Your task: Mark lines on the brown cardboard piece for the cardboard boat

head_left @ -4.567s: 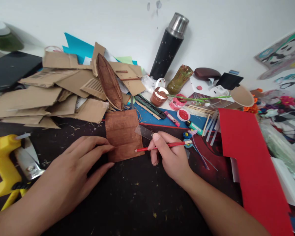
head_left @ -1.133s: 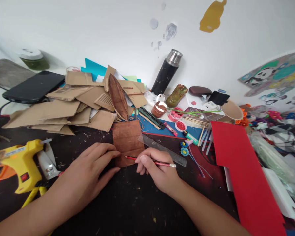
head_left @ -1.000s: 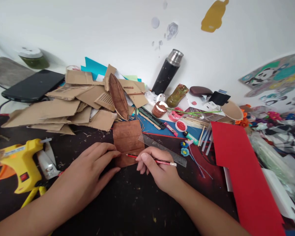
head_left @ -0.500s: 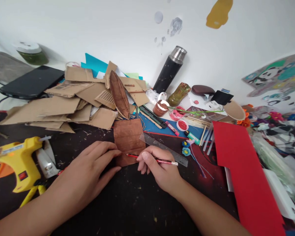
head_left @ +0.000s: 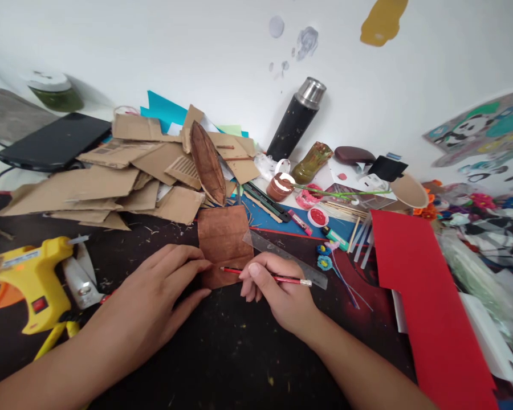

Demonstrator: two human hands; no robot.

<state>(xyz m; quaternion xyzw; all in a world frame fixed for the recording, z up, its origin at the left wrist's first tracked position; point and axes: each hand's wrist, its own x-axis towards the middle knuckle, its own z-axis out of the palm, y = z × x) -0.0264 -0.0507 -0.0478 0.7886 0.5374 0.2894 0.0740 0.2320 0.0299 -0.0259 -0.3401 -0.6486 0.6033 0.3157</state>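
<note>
A brown painted cardboard square (head_left: 223, 239) lies flat on the dark table in front of me. My left hand (head_left: 154, 296) rests on its left edge with the fingers stretched out, pressing it down. My right hand (head_left: 277, 293) is closed on a red pencil (head_left: 263, 275) whose tip touches the lower part of the square. A clear plastic ruler (head_left: 288, 259) lies just behind my right hand, its left end over the square's right edge.
A pile of cardboard scraps (head_left: 111, 176) with a brown boat shape (head_left: 207, 162) lies behind. A yellow glue gun (head_left: 29, 282) sits at the left, a red sheet (head_left: 427, 296) at the right. A black flask (head_left: 297, 119), paint pots and sticks crowd the back.
Since 4.6 s ago my right hand with the pencil shifted left onto the square and the ruler now lies on the table. Over the last second only the view moved slightly.
</note>
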